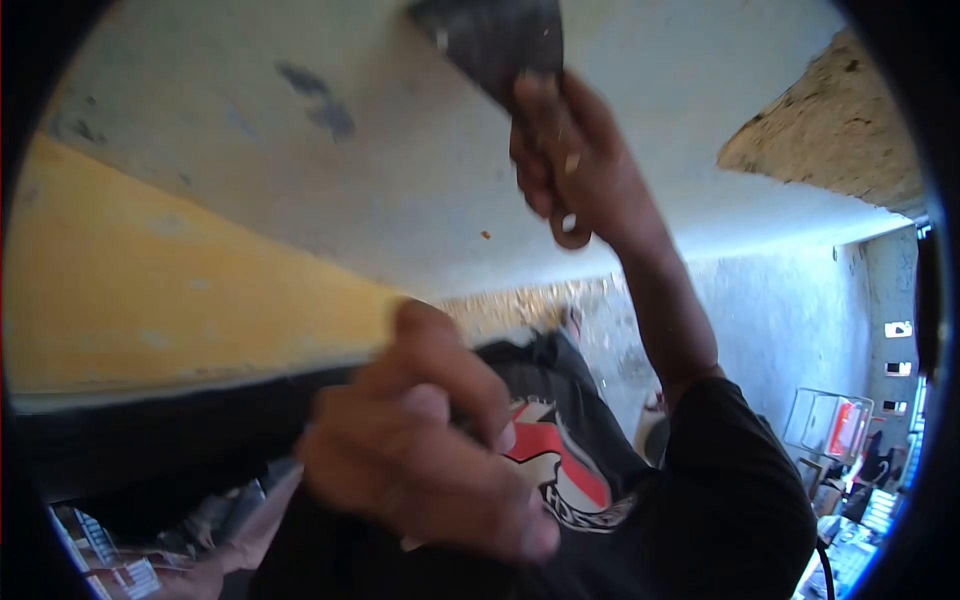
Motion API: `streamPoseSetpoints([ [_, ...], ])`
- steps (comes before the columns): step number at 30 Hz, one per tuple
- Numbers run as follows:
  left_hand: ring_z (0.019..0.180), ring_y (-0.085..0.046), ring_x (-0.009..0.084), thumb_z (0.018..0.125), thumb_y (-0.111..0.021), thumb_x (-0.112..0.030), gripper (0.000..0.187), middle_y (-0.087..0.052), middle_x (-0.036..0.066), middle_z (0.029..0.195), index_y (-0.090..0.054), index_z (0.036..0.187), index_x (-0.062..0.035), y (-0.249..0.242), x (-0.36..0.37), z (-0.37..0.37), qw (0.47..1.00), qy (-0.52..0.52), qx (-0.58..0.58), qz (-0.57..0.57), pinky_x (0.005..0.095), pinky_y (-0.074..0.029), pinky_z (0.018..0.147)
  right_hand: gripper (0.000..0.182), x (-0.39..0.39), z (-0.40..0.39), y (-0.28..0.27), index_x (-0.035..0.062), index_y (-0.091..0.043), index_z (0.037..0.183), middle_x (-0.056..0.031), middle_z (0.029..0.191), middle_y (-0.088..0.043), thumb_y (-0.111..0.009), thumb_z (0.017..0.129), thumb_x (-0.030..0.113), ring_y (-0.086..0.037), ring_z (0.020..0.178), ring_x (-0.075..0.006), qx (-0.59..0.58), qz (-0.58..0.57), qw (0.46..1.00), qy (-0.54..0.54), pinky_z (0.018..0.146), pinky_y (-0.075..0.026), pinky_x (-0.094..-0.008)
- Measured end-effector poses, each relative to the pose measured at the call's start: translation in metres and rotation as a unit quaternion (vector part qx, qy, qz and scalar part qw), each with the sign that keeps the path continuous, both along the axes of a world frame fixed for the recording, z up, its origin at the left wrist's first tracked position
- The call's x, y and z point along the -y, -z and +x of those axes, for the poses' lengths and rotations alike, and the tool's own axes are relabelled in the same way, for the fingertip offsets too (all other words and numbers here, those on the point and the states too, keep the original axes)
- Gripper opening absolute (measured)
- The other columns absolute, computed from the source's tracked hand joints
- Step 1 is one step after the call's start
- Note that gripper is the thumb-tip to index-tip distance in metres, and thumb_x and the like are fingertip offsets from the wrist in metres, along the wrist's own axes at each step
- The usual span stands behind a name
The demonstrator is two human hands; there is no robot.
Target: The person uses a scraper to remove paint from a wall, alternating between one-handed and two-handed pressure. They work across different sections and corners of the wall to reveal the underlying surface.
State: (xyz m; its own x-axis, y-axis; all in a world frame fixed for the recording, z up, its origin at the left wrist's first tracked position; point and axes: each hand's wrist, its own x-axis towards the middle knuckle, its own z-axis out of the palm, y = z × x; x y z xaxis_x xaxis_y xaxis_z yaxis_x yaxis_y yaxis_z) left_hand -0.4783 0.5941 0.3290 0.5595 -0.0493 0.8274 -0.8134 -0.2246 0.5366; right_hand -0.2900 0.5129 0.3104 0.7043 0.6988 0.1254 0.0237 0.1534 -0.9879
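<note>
My right hand is raised and closed round the handle of a wide putty knife. Its dark blade lies close to the pale grey wall; whether it touches cannot be made out. The ring-shaped handle end shows below my fist. Close to the camera, my left hand is blurred, its fingers loosely bent and apart, with nothing visible in them. Dark grey marks are on the wall left of the blade. A small brown fleck shows below them.
A yellow painted band runs along the left. At upper right a rough brown patch interrupts the pale surface. A metal-framed chair and assorted clutter stand at far right. Part of another person seems visible at lower left.
</note>
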Motion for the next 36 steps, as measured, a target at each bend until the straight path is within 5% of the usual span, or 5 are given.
streamPoseSetpoints([
  [11, 0.071, -0.064, 0.0193, 0.080, -0.075, -0.012, 0.007, -0.070, 0.000, 0.076, -0.073, 0.075, -0.0079, -0.007, -0.026, -0.001, 0.978, 0.107, -0.161, 0.075, 0.0347, -0.040, 0.067, 0.028, -0.006, -0.018, 0.017, 0.0120, -0.043, 0.092, 0.0006, 0.060, -0.044, -0.048, 0.103, 0.038, -0.039, 0.040, -0.0067, -0.108, 0.016, 0.994, -0.014, 0.036, -0.029, -0.0226],
  [13, 0.074, -0.066, 0.0215, 0.078, -0.077, -0.011, 0.007, -0.070, 0.002, 0.072, -0.072, 0.077, -0.0064, 0.000, -0.036, -0.006, 0.978, -0.054, -0.201, 0.006, 0.0374, -0.043, 0.072, 0.025, -0.017, -0.025, 0.012, 0.0139, -0.043, 0.095, 0.0014, 0.061, -0.044, -0.048, 0.103, 0.037, -0.038, 0.041, -0.0057, -0.129, 0.003, 0.991, -0.023, 0.034, -0.027, -0.0222],
  [17, 0.093, -0.064, 0.0273, 0.087, -0.066, -0.005, 0.008, -0.072, 0.007, 0.087, -0.073, 0.090, -0.0031, -0.005, -0.098, 0.015, 0.933, -0.355, 0.024, 0.046, 0.0382, -0.048, 0.087, 0.025, -0.046, -0.025, -0.026, 0.0112, -0.043, 0.096, -0.0001, 0.062, -0.046, -0.045, 0.105, 0.034, -0.041, 0.041, -0.0068, -0.128, -0.002, 0.987, -0.095, 0.035, -0.030, -0.0229],
  [24, 0.121, -0.053, 0.0348, 0.098, -0.050, -0.028, 0.036, -0.068, 0.012, 0.113, -0.067, 0.116, -0.0017, -0.170, -0.228, 0.061, 0.636, -0.614, 0.438, 0.161, 0.0471, -0.031, 0.109, 0.022, -0.079, -0.052, -0.031, 0.0046, -0.041, 0.101, -0.0015, 0.059, -0.045, -0.040, 0.106, 0.027, -0.044, 0.041, -0.0094, -0.026, 0.034, 0.986, -0.159, 0.037, -0.037, -0.0263],
  [36, 0.140, -0.032, 0.0389, 0.099, -0.040, -0.041, 0.053, -0.044, 0.018, 0.145, -0.053, 0.137, -0.0062, -0.243, -0.245, 0.079, 0.649, -0.586, 0.395, 0.282, 0.0486, -0.026, 0.114, 0.020, -0.111, -0.062, -0.062, 0.0072, -0.040, 0.107, 0.0007, 0.059, -0.040, -0.038, 0.106, 0.027, -0.036, 0.040, -0.0068, -0.068, 0.052, 0.978, -0.189, 0.035, -0.032, -0.0237],
])
